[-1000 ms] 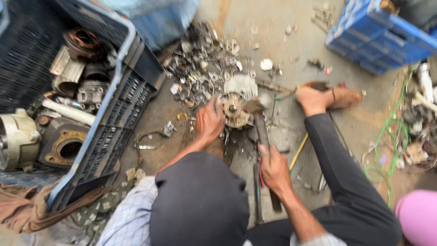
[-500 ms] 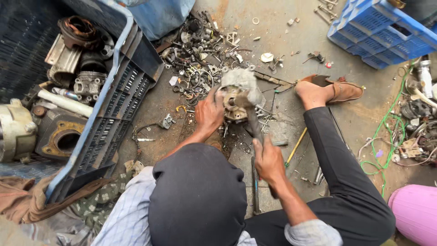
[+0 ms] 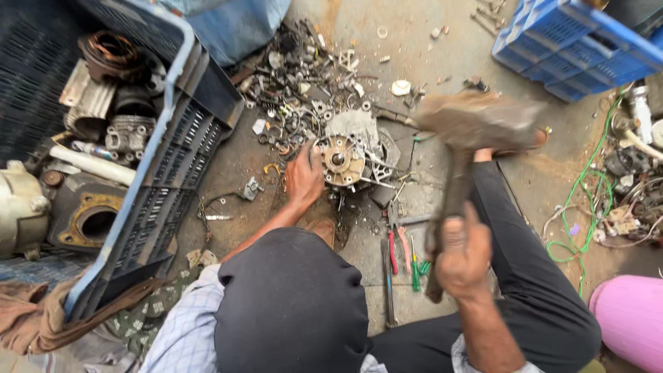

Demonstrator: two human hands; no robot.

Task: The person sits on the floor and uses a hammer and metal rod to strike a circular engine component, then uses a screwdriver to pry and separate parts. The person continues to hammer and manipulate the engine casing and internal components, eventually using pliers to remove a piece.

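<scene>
My left hand (image 3: 304,181) rests against the left side of a round metal motor part (image 3: 343,159) with a brass-coloured hub, which sits on the concrete floor. My right hand (image 3: 461,257) grips the wooden handle of a heavy hammer (image 3: 475,123). The hammer is raised off the floor, and its blurred head hangs to the right of the motor part. A dark cap and a dark trouser leg fill the lower middle of the view.
A pile of small scrap metal bits (image 3: 304,76) lies beyond the motor part. Pliers and screwdrivers (image 3: 404,255) lie by my knee. A dark crate (image 3: 148,179) of engine parts stands left, a blue crate (image 3: 573,41) top right, green wires (image 3: 587,221) right.
My right hand has lifted the hammer off the floor and swung its head up to the right. My left hand stays on the motor part.
</scene>
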